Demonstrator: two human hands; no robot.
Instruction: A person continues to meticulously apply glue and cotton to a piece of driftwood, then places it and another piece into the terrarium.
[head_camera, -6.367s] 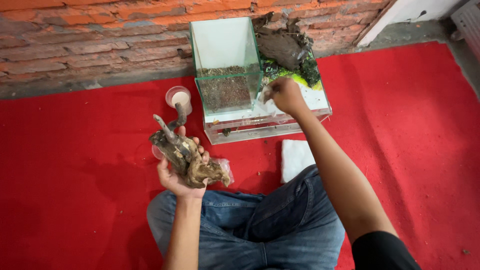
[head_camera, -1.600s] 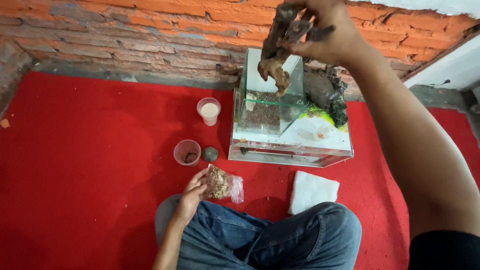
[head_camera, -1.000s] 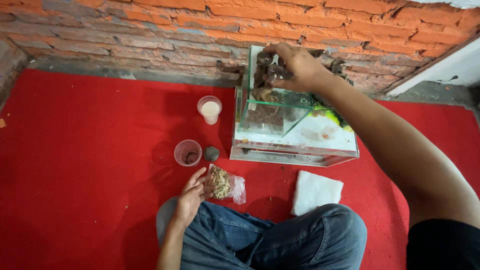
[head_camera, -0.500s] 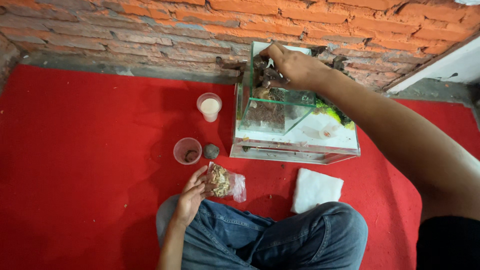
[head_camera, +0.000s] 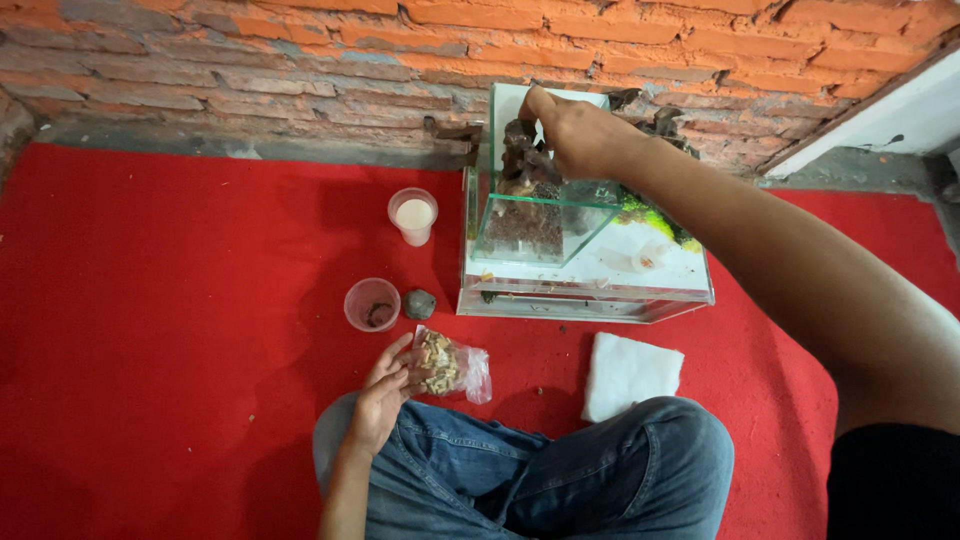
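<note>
Overhead, right hand gripping driftwood inside tank rim
</note>
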